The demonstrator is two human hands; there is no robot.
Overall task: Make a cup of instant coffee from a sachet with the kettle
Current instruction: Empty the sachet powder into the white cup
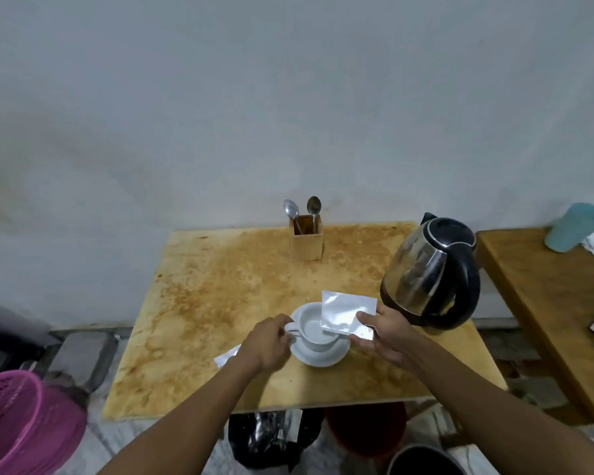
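A white cup (314, 332) stands on a white saucer (323, 356) near the front of the stained wooden table (220, 303). My left hand (266, 344) grips the cup's handle. My right hand (386, 332) holds a silver sachet (348, 313) tilted over the cup, its lower corner at the cup's rim. A torn silver strip (225, 356) shows beside my left hand; whether the hand holds it is unclear. The steel kettle (429, 272) with a black handle stands just right of the cup.
A wooden holder (306, 240) with two spoons stands at the table's back. A second wooden table (556, 303) to the right carries a teal cup (575, 226). A pink basket (18, 423), black bag (271, 440) and buckets sit on the floor.
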